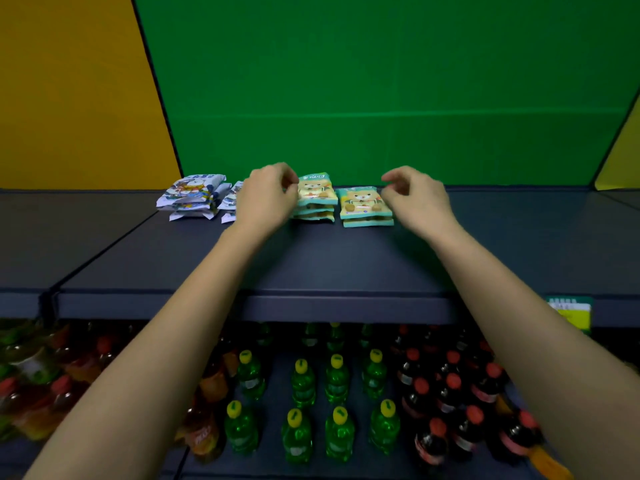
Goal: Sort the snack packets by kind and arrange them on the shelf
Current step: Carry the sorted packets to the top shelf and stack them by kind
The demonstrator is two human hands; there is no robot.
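Two stacks of teal-and-yellow bear snack packets lie at the back of the dark shelf [346, 265]: a left stack [318, 195] and a right stack [365, 204]. Further left lie white-and-blue cartoon packets in a stack [192, 195], with a second pile [230, 202] partly hidden behind my left hand. My left hand [266, 197] hovers with loosely curled fingers, its fingertips at the left edge of the left bear stack. My right hand [415, 197] is loosely curled just right of the right bear stack and holds nothing.
A green back panel [381, 98] closes the shelf behind the packets, with yellow panels at both sides. Below the shelf stand green bottles [303, 379], dark red-capped bottles [450, 393] and orange drinks [52, 393]. A price tag [571, 311] hangs on the shelf's front edge.
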